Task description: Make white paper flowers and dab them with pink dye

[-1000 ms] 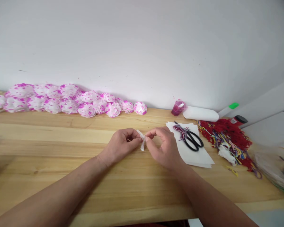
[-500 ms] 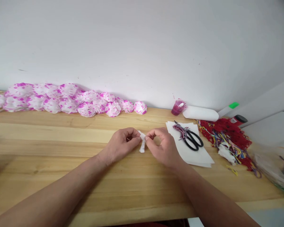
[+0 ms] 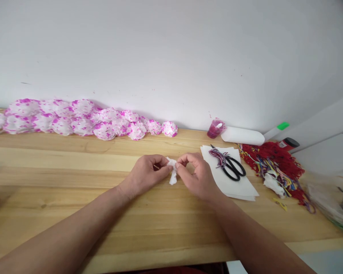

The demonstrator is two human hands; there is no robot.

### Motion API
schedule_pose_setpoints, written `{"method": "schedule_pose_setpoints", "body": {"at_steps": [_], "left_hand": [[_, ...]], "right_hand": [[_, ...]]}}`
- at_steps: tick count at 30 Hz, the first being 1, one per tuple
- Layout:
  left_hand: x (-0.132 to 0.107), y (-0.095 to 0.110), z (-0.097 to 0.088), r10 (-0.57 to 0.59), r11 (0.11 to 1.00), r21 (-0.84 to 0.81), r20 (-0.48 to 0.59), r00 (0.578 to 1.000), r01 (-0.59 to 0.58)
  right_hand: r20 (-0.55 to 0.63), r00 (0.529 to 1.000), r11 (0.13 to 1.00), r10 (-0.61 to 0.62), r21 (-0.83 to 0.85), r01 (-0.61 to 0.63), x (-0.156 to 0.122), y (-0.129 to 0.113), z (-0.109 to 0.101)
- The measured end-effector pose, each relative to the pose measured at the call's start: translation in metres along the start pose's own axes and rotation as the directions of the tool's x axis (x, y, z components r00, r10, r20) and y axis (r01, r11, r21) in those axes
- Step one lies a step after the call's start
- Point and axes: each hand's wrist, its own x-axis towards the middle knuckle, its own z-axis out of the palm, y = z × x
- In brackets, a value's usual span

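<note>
Above the middle of the wooden table (image 3: 125,232), a small crumpled strip of white paper (image 3: 173,178) hangs between my fingertips. My left hand (image 3: 145,171) pinches it from the left with thumb and forefinger. From the other side my right hand (image 3: 197,173) pinches it near its top. Part of the strip is covered by the fingers. Just right of my right hand lies a stack of white paper sheets (image 3: 231,189). Black-handled scissors (image 3: 234,169) rest on the sheets, with a small bundle of purple and white yarn (image 3: 218,157) over the blades.
White-and-magenta paper flowers (image 3: 82,126) line the wall at left. At the back right stand a cup of magenta liquid (image 3: 215,129) and a white roll (image 3: 242,136). Farther right are red yarn (image 3: 286,161), a black-capped container (image 3: 288,144) and a clear plastic bag (image 3: 322,198).
Both hands stay in nearly the same place. The white strip has shifted slightly between the fingertips, and its hanging end looks more ruffled.
</note>
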Motion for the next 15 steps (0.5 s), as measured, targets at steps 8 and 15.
{"method": "schedule_pose_setpoints", "body": {"at_steps": [8, 15], "left_hand": [[0.0016, -0.0012, -0.0018, -0.020, 0.999, -0.033, 0.043, 0.999, 0.021], [0.0010, -0.0031, -0.0017, 0.027, 0.999, 0.016, -0.017, 0.999, -0.027]], "right_hand": [[0.005, 0.997, 0.996, -0.077, -0.050, 0.077, 0.0002, -0.0002, 0.0003], [0.006, 0.998, 0.997, -0.061, -0.050, 0.062, -0.0001, 0.0009, -0.0007]]}}
